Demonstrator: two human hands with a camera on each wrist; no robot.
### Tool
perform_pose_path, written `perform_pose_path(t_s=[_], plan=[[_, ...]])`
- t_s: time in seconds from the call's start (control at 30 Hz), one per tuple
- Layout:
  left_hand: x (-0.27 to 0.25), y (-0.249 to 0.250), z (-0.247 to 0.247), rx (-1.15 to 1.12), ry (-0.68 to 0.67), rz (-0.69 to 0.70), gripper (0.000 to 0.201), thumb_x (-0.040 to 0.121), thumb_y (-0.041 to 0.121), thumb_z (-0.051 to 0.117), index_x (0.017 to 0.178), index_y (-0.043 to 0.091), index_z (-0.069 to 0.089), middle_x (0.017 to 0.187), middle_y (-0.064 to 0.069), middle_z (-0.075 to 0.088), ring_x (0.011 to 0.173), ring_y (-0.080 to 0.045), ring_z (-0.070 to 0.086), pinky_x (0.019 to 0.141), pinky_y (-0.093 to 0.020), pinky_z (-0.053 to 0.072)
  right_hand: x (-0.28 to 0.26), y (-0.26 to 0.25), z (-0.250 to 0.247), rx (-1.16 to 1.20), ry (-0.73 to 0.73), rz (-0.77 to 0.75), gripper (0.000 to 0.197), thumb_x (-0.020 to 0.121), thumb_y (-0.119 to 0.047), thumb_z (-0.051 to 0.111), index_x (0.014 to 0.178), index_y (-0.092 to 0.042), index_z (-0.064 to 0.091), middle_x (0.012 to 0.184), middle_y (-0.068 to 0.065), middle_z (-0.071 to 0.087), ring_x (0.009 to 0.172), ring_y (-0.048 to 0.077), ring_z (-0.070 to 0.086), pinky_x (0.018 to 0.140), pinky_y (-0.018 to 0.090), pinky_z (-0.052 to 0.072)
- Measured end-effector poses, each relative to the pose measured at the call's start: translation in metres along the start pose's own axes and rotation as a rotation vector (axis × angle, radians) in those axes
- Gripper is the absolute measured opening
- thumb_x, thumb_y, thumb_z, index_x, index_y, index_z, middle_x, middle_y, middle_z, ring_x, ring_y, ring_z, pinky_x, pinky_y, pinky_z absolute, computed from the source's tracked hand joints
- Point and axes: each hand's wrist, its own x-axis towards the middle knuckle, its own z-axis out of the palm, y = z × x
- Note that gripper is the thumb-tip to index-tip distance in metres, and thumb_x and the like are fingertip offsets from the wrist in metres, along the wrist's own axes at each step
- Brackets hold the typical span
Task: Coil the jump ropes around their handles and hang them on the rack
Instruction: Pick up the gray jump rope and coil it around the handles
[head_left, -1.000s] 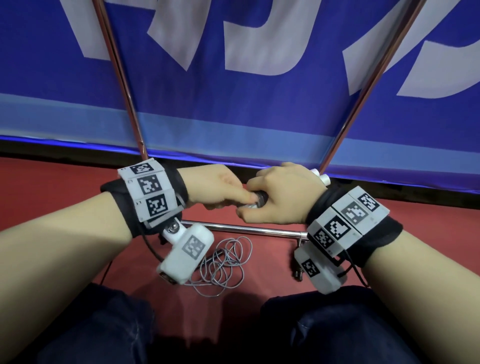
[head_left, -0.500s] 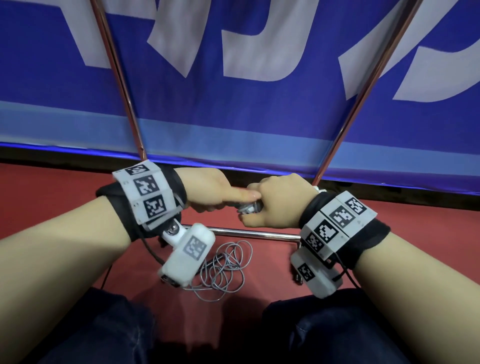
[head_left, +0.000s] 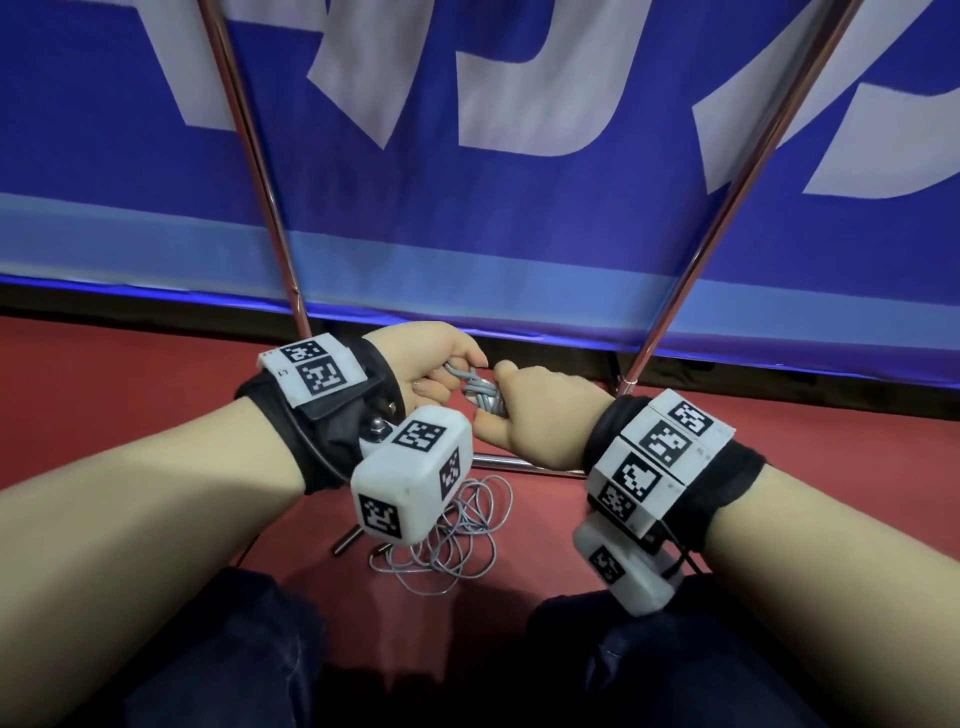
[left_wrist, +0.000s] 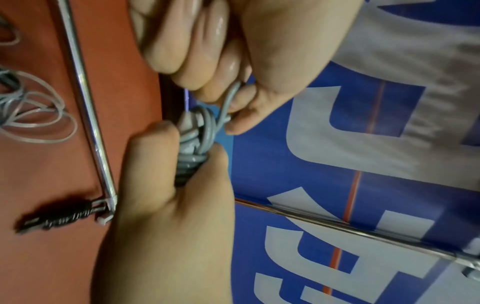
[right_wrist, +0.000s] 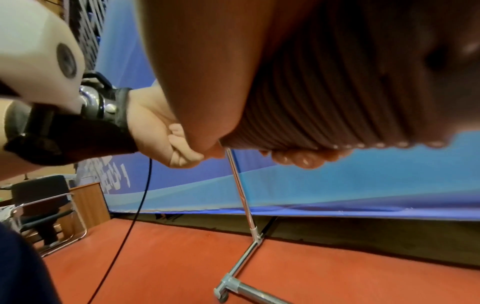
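Grey jump rope (left_wrist: 197, 144) is mid-coiling: the right hand (head_left: 540, 415) clamps the wound handles above the rack's base bar (head_left: 519, 465) while the left hand (head_left: 431, 364) pinches the cord's loose end, probably needing tucking next.

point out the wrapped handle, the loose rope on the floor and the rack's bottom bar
wrapped handle (left_wrist: 193, 144), left wrist view, on the grey coils around it
loose rope (head_left: 462, 540), head view, on the tangled loops on the floor
bottom bar (left_wrist: 85, 86), left wrist view, mid-length of the chrome tube
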Motion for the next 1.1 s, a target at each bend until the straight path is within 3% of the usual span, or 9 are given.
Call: perform_pose_path(t_s=[0.2, 0.37, 0.5, 0.57, 0.67, 0.77, 0.83, 0.97, 1.1], plan=[[0.003, 0.006, -0.002, -0.125, 0.085, 0.236, 0.041, 0.091, 0.020, 0.058, 0.057, 0.016, 0.037, 0.040, 0.006, 0.024, 0.029, -0.006, 0.019, 0.031, -0.016, 0.013, 0.005, 0.007, 0.006, 0.250, 0.207, 0.006, 0.035, 0.097, -0.045, 0.046, 0.099, -0.012, 0.034, 0.092, 0.006, 0.051, 0.092, 0.033, 0.058, 0.067, 0.033, 0.034], [-0.005, 0.007, -0.004, -0.033, 0.155, 0.608, 0.019, 0.088, 0.009, 0.062, 0.071, 0.013, 0.054, 0.063, 0.002, 0.056, 0.057, -0.009, 0.050, 0.055, -0.021, 0.038, 0.016, 0.016, 0.009, 0.581, 0.259, -0.050, 0.070, 0.081, -0.047, 0.060, 0.140, -0.019, 0.035, 0.121, 0.009, 0.051, 0.112, 0.025, 0.051, 0.097, 0.044, 0.043], [-0.010, 0.002, -0.006, 0.040, 0.075, 0.714, 0.012, 0.084, 0.004, 0.066, 0.079, 0.009, 0.056, 0.070, -0.005, 0.067, 0.065, -0.017, 0.064, 0.065, -0.026, 0.054, 0.014, 0.015, -0.007, 1.063, 0.154, -0.038, 0.046, 0.090, -0.020, 0.065, 0.132, -0.029, 0.048, 0.097, 0.004, 0.059, 0.079, 0.011, 0.055, 0.069, 0.027, 0.047], [-0.012, 0.001, -0.005, 0.059, 0.065, 0.743, 0.012, 0.083, 0.001, 0.065, 0.078, 0.010, 0.058, 0.071, -0.003, 0.068, 0.063, -0.013, 0.064, 0.061, -0.023, 0.054, 0.014, 0.013, -0.010, 1.114, 0.145, -0.081, 0.027, 0.088, -0.019, 0.068, 0.113, -0.024, 0.062, 0.094, 0.003, 0.058, 0.084, 0.012, 0.054, 0.075, 0.029, 0.045], [-0.012, 0.004, -0.009, 0.098, 0.133, 0.797, 0.010, 0.082, 0.006, 0.068, 0.077, 0.010, 0.060, 0.073, -0.002, 0.066, 0.064, -0.010, 0.062, 0.064, -0.022, 0.053, 0.017, 0.010, -0.009, 1.248, 0.150, -0.089, 0.027, 0.093, -0.015, 0.062, 0.113, 0.001, 0.056, 0.090, 0.010, 0.064, 0.082, 0.019, 0.063, 0.078, 0.031, 0.051], [-0.009, 0.006, -0.013, 0.155, 0.253, 0.841, 0.013, 0.079, 0.011, 0.073, 0.072, 0.012, 0.062, 0.067, 0.003, 0.066, 0.063, -0.008, 0.061, 0.066, -0.019, 0.049, 0.022, 0.004, -0.011, 1.070, 0.252, -0.043, 0.028, 0.093, -0.028, 0.060, 0.090, -0.003, 0.048, 0.072, 0.012, 0.059, 0.060, 0.027, 0.061, 0.061, 0.037, 0.052], [-0.007, 0.006, -0.012, 0.129, 0.316, 0.837, 0.015, 0.078, 0.013, 0.075, 0.069, 0.012, 0.063, 0.061, 0.004, 0.066, 0.060, -0.007, 0.060, 0.063, -0.018, 0.048, 0.025, 0.005, -0.012, 0.881, 0.314, 0.011, 0.037, 0.087, -0.042, 0.065, 0.079, -0.011, 0.047, 0.071, 0.008, 0.059, 0.063, 0.031, 0.062, 0.062, 0.038, 0.052], [-0.005, 0.006, -0.012, 0.101, 0.353, 0.825, 0.015, 0.076, 0.015, 0.078, 0.067, 0.010, 0.066, 0.061, -0.001, 0.066, 0.059, -0.009, 0.059, 0.062, -0.019, 0.047, 0.024, 0.010, -0.015, 0.945, 0.305, 0.015, 0.041, 0.082, -0.046, 0.070, 0.083, -0.008, 0.053, 0.065, 0.005, 0.060, 0.058, 0.028, 0.062, 0.063, 0.047, 0.054], [-0.007, 0.010, -0.019, 0.081, 0.233, 0.831, 0.010, 0.080, 0.009, 0.072, 0.072, 0.006, 0.066, 0.059, 0.002, 0.065, 0.052, -0.008, 0.055, 0.058, -0.016, 0.047, 0.014, 0.009, -0.021, 1.180, 0.293, -0.082, 0.024, 0.091, -0.028, 0.063, 0.100, -0.011, 0.049, 0.073, 0.012, 0.055, 0.054, 0.033, 0.061, 0.055, 0.053, 0.054]])
